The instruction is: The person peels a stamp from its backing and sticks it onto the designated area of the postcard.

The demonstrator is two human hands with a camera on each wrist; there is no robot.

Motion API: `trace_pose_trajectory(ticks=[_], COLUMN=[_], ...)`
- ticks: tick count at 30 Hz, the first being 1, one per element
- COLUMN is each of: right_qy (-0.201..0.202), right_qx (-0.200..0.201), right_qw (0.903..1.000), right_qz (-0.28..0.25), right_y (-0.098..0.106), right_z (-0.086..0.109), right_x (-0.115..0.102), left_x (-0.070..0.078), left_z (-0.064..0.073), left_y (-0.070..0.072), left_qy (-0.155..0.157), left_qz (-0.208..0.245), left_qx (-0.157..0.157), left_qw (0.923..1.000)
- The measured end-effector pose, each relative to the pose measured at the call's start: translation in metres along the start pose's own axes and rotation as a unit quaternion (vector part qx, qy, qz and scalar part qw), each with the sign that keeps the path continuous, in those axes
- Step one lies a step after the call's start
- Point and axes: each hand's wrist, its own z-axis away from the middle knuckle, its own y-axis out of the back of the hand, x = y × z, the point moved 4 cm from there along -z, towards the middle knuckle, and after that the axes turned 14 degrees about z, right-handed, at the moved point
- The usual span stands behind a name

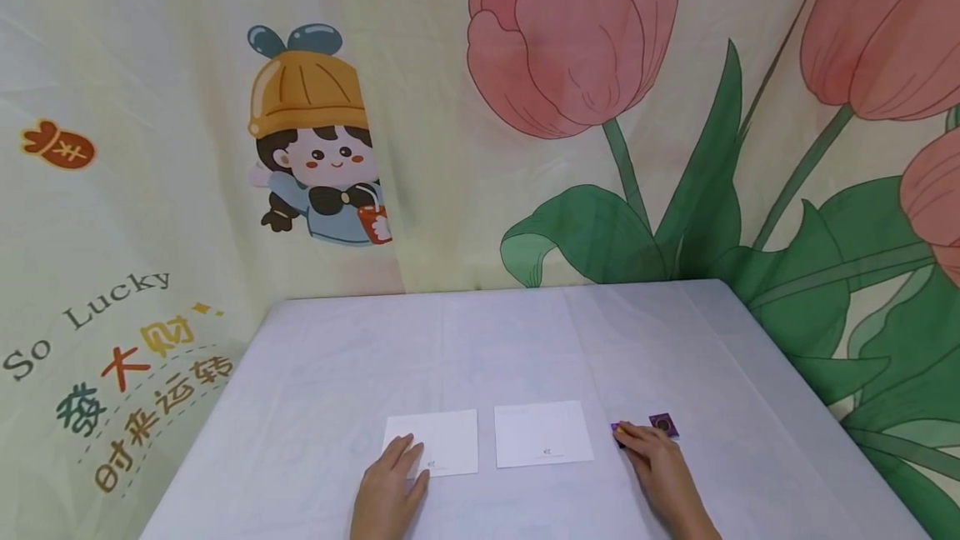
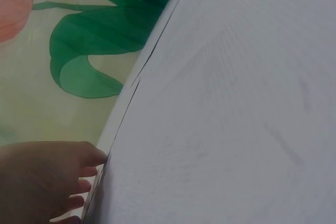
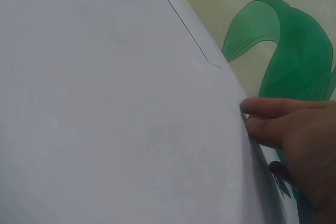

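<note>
Two white cards with small dark print near their lower edges lie side by side, a left card (image 1: 453,440) and a right card (image 1: 543,433). My left hand (image 1: 390,486) rests on the left card's left part, fingers loosely extended and thumb near its lower edge. To the right of both cards, my right hand (image 1: 660,469) pinches a small purple square card (image 1: 615,427) at the fingertips, which hide most of it. Just beyond that hand lies a second purple square card (image 1: 663,424) with a dark round picture. In the right wrist view, the right hand's fingertips (image 3: 248,114) are close together at the tabletop.
A pale cloth covers the table (image 1: 480,348). Its far edge meets a hanging curtain (image 1: 435,190) printed with tulips, a cartoon child and lettering.
</note>
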Motion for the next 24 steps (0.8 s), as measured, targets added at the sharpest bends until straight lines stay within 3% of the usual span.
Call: trace_pose_trajectory(ticks=[5, 13, 24], right_qy=[-0.015, -0.009, -0.026], right_qx=[-0.021, 0.016, 0.016], right_qw=[0.9996, 0.9993, 0.9990], right_qz=[-0.010, -0.033, -0.031], right_y=[-0.0003, 0.0020, 0.0031], right_z=[0.0015, 0.0036, 0.0006], right_x=[0.0015, 0.0023, 0.0008], left_x=[-0.0009, -0.0018, -0.0047], left_z=[0.0008, 0.0008, -0.0004], left_y=[-0.0014, -0.0026, -0.0029], left_qy=[0.004, 0.019, 0.029], left_qz=[0.004, -0.002, -0.004], left_qx=[-0.012, -0.028, -0.035], left_qw=[0.9999, 0.9994, 0.9989])
